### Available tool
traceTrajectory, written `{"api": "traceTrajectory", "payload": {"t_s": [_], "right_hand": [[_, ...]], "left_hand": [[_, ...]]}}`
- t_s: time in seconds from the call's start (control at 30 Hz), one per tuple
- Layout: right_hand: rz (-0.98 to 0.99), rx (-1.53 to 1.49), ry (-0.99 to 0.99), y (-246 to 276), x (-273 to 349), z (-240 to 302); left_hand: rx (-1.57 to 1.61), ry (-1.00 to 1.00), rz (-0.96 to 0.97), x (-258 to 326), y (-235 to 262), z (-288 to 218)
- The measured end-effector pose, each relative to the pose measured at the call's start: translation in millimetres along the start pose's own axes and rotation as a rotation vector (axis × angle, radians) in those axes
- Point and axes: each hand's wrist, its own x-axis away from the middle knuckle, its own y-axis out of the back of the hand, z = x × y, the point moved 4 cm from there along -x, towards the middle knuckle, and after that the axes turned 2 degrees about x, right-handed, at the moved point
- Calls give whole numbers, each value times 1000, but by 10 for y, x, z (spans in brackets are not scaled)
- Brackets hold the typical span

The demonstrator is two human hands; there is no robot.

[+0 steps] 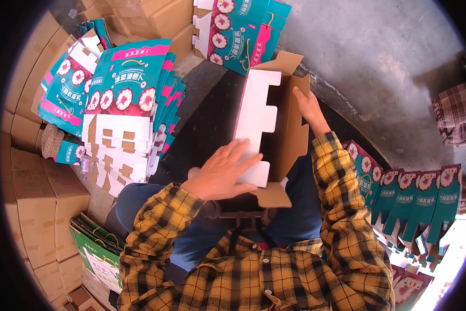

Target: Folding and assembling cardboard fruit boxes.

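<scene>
A cardboard gift box (290,140) with brown inner walls stands opened up in front of my knees. Its white notched flap (259,111) runs along the left side, and brown end flaps stick out at the far and near ends. My left hand (220,171) lies on the near part of that white flap, fingers spread and thumb apart. On the other side, my right hand (311,110) grips the brown right wall near its far corner, thumb toward the opening and the other fingers mostly hidden behind the wall.
Flat teal and pink printed cartons (124,78) are stacked at left, with more (243,31) at the far side. Brown shipping boxes (41,202) line the left. Green carrier boxes (95,243) stand near left, folded teal boxes (419,202) at right. Plaid cloth (458,111) shows far right.
</scene>
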Motion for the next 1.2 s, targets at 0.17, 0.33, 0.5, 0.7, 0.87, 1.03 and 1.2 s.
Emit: {"api": "traceTrajectory", "payload": {"t_s": [0.17,0.33,0.5,0.7,0.87,1.03,1.2], "right_hand": [[13,-146,-79,83,116,-174],[0,-221,-80,123,157,-194],[-33,-203,-28,153,64,-295],[6,-200,-73,110,113,-319],[21,-288,-69,84,183,-298],[31,-230,-86,108,214,-312],[80,-373,-18,209,490,-286]], "left_hand": [[-59,-5,20,-57,-166,-154],[108,-71,20,114,-270,-400],[25,53,-347,122,-531,-597],[-11,351,-548,-233,-741,-691],[-356,293,-487,-425,-841,-789],[-38,269,-498,-576,-941,-1116],[-194,335,-462,-557,-1027,-960]]}}
